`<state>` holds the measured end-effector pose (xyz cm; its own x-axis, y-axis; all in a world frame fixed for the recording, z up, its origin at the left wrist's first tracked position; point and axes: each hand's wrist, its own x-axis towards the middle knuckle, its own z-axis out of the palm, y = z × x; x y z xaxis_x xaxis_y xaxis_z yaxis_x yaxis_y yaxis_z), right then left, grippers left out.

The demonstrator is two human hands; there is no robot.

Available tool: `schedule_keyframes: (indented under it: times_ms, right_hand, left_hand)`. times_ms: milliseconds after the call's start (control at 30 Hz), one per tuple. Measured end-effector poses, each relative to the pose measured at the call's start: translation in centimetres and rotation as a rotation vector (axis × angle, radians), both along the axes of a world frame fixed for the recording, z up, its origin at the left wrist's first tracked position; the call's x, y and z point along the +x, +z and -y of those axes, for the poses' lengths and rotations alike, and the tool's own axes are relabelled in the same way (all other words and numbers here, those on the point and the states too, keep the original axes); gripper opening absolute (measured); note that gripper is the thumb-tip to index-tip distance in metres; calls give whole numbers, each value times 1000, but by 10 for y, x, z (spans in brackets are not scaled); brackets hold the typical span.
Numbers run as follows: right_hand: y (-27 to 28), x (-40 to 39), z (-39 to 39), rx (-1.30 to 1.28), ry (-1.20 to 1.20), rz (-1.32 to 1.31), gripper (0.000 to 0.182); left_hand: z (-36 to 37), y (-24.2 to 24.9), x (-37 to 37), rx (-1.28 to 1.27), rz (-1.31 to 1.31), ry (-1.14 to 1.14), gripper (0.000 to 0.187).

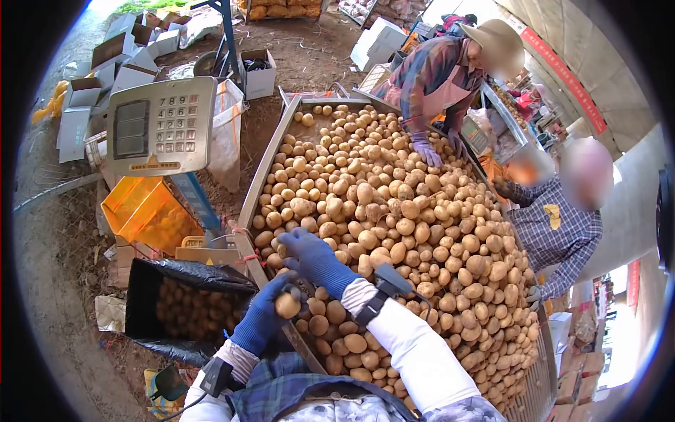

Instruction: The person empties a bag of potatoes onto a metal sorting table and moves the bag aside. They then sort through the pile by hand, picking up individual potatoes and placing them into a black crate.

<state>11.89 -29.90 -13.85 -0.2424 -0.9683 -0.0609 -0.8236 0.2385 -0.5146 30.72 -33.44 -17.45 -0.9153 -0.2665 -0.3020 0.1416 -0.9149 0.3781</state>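
Note:
Many potatoes (408,211) cover a large sorting table (253,193) with a raised rim. My left hand (264,313), in a blue glove, is closed around a potato (287,306) over the table's near left rim. Just above it, my right hand (309,257), also gloved in blue, reaches over the potatoes at the left edge. Its fingers are bent by a potato, and whether they grip it is unclear. Below and left of my hands sits a box lined with black plastic (190,271), with potatoes inside.
A scale display (162,126) on a blue post and an orange crate (148,214) stand at the left. Across the table, a person in purple gloves (425,149) touches potatoes. Another person in a checked shirt (555,228) stands at the right edge. Cardboard boxes (81,95) lie at upper left.

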Motion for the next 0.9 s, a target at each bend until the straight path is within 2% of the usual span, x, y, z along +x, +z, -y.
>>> schedule_keyframes:
  times_ms: [33,100,200,267,333,367,433,500,600,667,733,767,833,900]
  right_hand:
    - [10,-1,-5,0,-87,31,48]
    - [33,-2,-17,-39,-153,59,50]
    - [49,-10,-26,-110,-210,62,54]
    - [64,-19,-25,38,-7,210,49]
    - [75,-33,-12,88,-2,304,44]
    - [71,-42,-2,35,-65,170,41]
    - [47,-56,14,-144,-145,-55,34]
    - [24,-62,33,-147,-160,-159,35]
    - [-35,-72,62,-2,-195,-339,38]
    - [-69,-77,72,-96,-165,-456,39]
    - [-53,-73,67,-117,-172,-299,40]
    - [-44,-72,64,-103,-190,-234,40]
    - [-21,-66,53,-119,-225,-44,40]
    - [-1,-58,37,-147,-214,-6,38]
  left_hand:
    - [1,7,-1,3,-6,-5,37]
    - [1,20,-6,-696,-20,40,57]
    - [4,14,-24,-794,-50,138,54]
    - [12,4,-33,-843,-67,183,54]
    - [24,-12,-43,267,-201,-16,51]
    - [21,1,-48,147,-32,45,58]
    - [23,3,-51,171,-44,26,55]
    - [23,6,-52,186,-62,0,53]
    - [12,3,-56,-1276,37,330,36]
    - [23,-28,-56,-150,-39,78,37]
    - [13,9,-51,-1096,47,119,36]
    - [14,2,-54,-1107,24,116,36]
    - [24,-14,-57,-100,-36,50,63]
    - [26,-14,-58,-109,-64,33,64]
